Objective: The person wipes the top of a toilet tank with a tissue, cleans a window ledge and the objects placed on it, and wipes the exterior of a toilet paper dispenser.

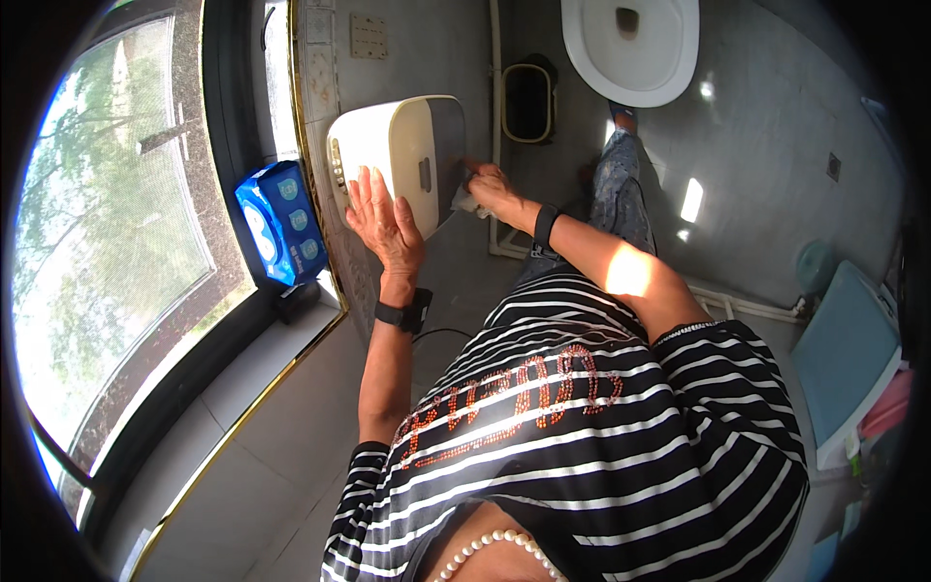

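Note:
A cream and grey plastic wall-mounted dispenser box (400,145) is fixed to the wall before me, with a grey slot in its front and small round items along its top edge. My left hand (385,222) lies over the cream part with its fingers spread and holds nothing. Beside the grey lower section, my right hand (494,190) is closed around a crumpled white cloth or tissue (465,202). Its fingertips reach the grey surface, and part of the white material hangs below them. Dark bands circle both wrists.
On the sill left of the box stands a blue soft pack (282,222), by a gold-edged window frame (294,94). A dark waste bin (527,102) and a white toilet (629,54) are farther ahead. A blue panel (847,349) leans at the right; pipes run along the wall.

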Tool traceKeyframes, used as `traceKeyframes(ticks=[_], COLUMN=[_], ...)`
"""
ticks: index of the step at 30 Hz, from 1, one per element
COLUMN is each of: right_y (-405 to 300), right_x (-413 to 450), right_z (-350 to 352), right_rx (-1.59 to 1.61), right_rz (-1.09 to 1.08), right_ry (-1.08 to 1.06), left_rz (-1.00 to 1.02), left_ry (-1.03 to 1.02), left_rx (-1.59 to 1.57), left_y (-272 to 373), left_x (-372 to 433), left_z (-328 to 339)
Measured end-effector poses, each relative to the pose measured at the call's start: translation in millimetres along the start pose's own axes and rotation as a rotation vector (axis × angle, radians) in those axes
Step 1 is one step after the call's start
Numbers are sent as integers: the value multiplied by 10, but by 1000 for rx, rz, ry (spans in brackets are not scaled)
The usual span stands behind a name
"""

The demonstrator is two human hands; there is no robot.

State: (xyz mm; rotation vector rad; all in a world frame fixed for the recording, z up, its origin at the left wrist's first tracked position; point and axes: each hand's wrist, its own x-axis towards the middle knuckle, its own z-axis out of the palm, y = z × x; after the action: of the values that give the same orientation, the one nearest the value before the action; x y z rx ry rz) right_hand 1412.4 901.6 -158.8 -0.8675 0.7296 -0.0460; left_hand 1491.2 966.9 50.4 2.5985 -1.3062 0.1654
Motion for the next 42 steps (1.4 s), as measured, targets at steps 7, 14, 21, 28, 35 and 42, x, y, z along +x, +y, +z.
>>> traceKeyframes(ticks=[7,14,21,28,35,42], right_y=[-651,-54,-373,-902,-587,-1057], right_x=[-274,225,-19,-457,-353,-507], right_z=[118,-194,-246,113,237,-230], right_rx=[-287,-614,-353,-248,-154,-111], right_rz=[-71,-466,-49,-169,-142,-18], right_ry=[-14,-81,-140,-186,-68,-215], left_rz=[-38,4,1,-18,-2,-6], left_ry=[-5,3,10,21,26,7], left_rx=[17,0,15,14,19,30], left_y=[-63,-16,-34,-62,-17,-62], left_x=[-97,-3,-32,-66,-33,-68], left_z=[-13,2,4,-5,-20,-9])
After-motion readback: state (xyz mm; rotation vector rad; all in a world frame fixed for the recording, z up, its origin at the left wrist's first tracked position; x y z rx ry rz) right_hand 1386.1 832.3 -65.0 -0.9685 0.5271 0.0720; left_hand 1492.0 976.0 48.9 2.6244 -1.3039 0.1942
